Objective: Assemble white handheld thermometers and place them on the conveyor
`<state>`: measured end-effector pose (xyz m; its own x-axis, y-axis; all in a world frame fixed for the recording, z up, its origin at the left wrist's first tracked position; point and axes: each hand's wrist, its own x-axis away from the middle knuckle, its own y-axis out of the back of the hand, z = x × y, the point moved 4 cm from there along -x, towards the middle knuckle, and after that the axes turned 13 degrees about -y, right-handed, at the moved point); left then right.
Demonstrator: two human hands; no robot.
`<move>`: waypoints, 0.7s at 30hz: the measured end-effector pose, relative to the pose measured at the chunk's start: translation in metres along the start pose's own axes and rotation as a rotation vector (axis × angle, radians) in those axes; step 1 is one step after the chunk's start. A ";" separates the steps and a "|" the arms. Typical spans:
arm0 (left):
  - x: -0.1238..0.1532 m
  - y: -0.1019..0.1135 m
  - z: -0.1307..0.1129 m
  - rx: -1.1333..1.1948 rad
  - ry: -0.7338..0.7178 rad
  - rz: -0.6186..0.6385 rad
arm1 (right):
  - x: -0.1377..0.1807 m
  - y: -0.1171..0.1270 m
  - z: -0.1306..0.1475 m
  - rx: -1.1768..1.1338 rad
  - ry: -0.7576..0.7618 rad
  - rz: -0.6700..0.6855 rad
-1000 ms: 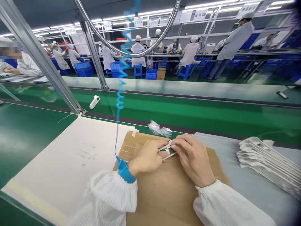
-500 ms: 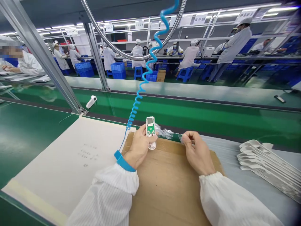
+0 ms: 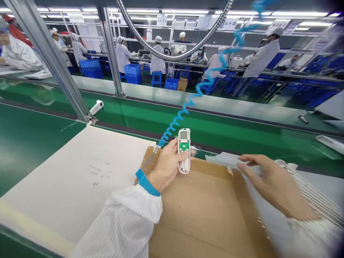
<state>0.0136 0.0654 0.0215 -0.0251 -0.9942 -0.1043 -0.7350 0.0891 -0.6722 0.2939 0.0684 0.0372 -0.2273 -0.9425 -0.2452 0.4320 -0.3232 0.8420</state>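
Observation:
My left hand [image 3: 168, 161] is closed around an opened white handheld device [image 3: 184, 166], thumb pressed on its front. A small grey screen sits at the device's top end, with a green circuit board below it. A blue wrist strap [image 3: 147, 183] circles my left wrist and joins a coiled blue cord [image 3: 174, 123]. Some crumpled clear film [image 3: 194, 148] shows just behind the device. My right hand [image 3: 276, 182], blurred by motion, is over the pale blue sheet [image 3: 225, 157] at the right, its thumb and forefinger apart. I see nothing between them.
Brown cardboard [image 3: 199, 211] lies in front of me, with white paper [image 3: 59, 179] to its left. Long white plastic parts [image 3: 319, 193] are stacked at the right. Another white device [image 3: 96, 107] lies beside the metal post [image 3: 57, 61]. People in white work across the line.
My right hand has moved right, away from the clear film toward the stacked white parts. My left hand still holds the device, now slightly further right in view.

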 end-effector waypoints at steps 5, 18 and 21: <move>0.003 0.001 0.003 -0.103 0.061 -0.089 | 0.017 0.078 -0.079 0.174 -0.358 -0.134; 0.005 -0.002 -0.001 -0.171 0.088 -0.005 | 0.027 0.060 -0.049 0.289 -0.259 0.004; 0.007 0.000 0.003 -0.353 0.059 0.034 | 0.019 0.048 0.000 -0.189 -0.306 0.126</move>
<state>0.0160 0.0584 0.0185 -0.0852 -0.9937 -0.0734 -0.9214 0.1066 -0.3736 0.3109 0.0348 0.0729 -0.3997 -0.9161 0.0330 0.6197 -0.2435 0.7461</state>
